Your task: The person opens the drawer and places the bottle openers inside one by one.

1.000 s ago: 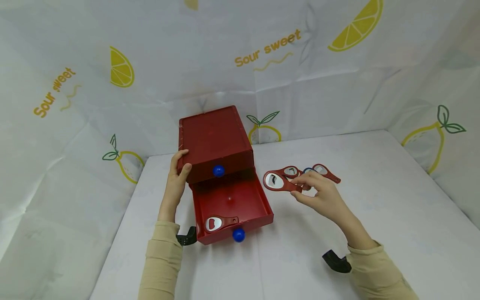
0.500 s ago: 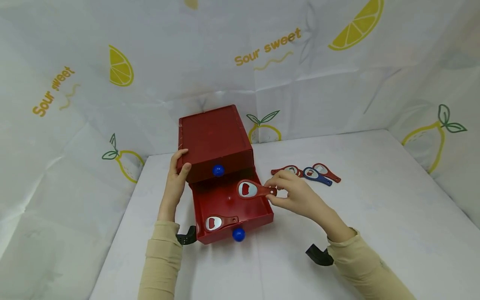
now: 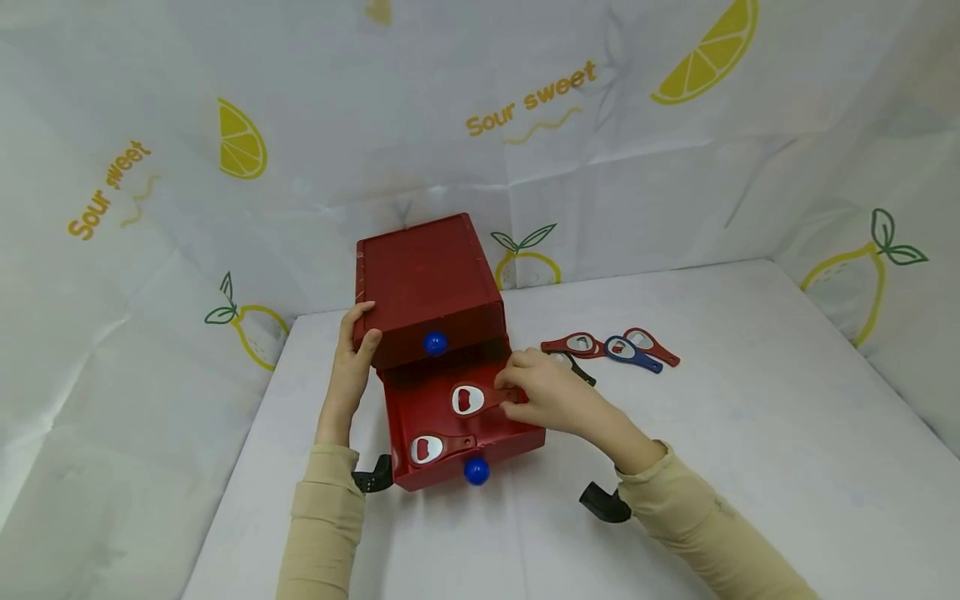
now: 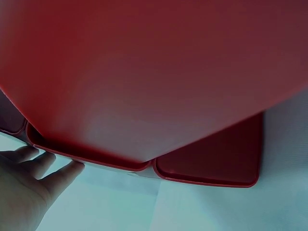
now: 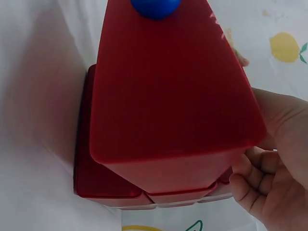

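Note:
A red two-drawer box [image 3: 431,267] stands left of centre, its lower drawer [image 3: 408,400] pulled out. My left hand [image 3: 351,358] grips the box's left edge, fingers over the top and thumb at the front corner. In the left wrist view, its fingertips [image 4: 76,166] meet a rim of the box. With my right hand [image 3: 547,392] I pinch the handle of a red bottle opener [image 3: 468,402], its head over the drawer floor. A second red bottle opener [image 3: 426,450] lies at the drawer's front. The right wrist view hides the pinched opener.
On the white table [image 3: 750,400], right of the box, lie a blue bottle opener [image 3: 624,350], a red one [image 3: 663,347], another red one [image 3: 579,342] and a dark one [image 3: 583,373] partly behind my right hand. Blue knobs [image 3: 477,471] stick out from the drawers.
My right hand has carried the red bottle opener from the group on the table leftward and down into the drawer. The dark opener has come into sight. My left hand has stayed put.

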